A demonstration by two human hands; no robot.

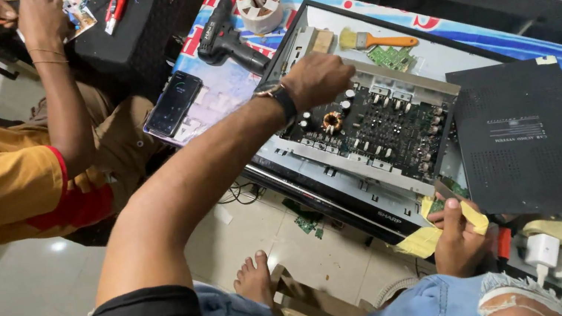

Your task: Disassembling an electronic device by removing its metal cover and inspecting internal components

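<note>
An open amplifier chassis lies on the table, its dark circuit board full of capacitors and a copper coil. My left hand, a watch on its wrist, reaches across to the chassis's far rail with fingers curled down; whatever is under them is hidden. My right hand sits at the chassis's near corner, by my knee, and pinches a yellow cloth that hangs down toward the floor.
The black cover panel lies right of the chassis. Behind it are a paintbrush, a small green board, a tape roll, a black drill and a phone. Another person's arm works at left.
</note>
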